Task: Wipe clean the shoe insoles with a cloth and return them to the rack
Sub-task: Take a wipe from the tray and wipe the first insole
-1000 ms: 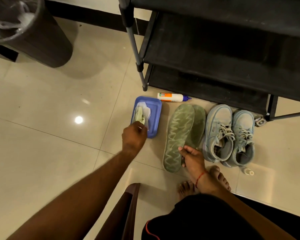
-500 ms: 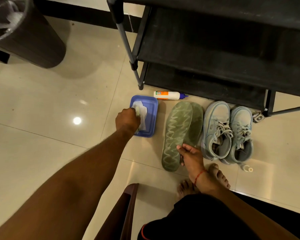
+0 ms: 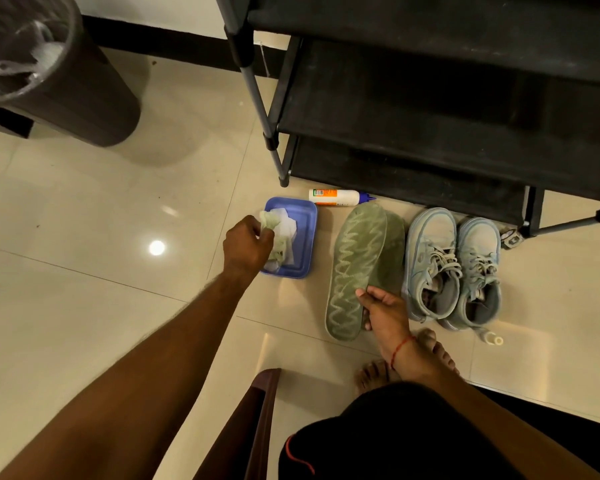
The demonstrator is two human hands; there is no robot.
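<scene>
Two green insoles lie overlapped on the tiled floor, the upper insole (image 3: 352,268) with a zigzag pattern and the lower insole (image 3: 392,244) peeking out to its right. My right hand (image 3: 383,308) pinches the heel end of the upper insole. My left hand (image 3: 246,245) is closed on a pale green cloth (image 3: 272,225) over the blue tray (image 3: 305,237), which also holds white wipes (image 3: 286,225). A black shoe rack (image 3: 430,109) stands just beyond.
A pair of light blue sneakers (image 3: 451,268) sits right of the insoles. A white glue bottle (image 3: 336,197) lies by the rack foot. A dark waste bin (image 3: 49,74) stands at the far left. My bare feet (image 3: 426,355) and a small cap (image 3: 494,339) are close by.
My left hand has gathered the green cloth at the tray and lifted its end slightly. My right hand keeps its hold on the insole's heel.
</scene>
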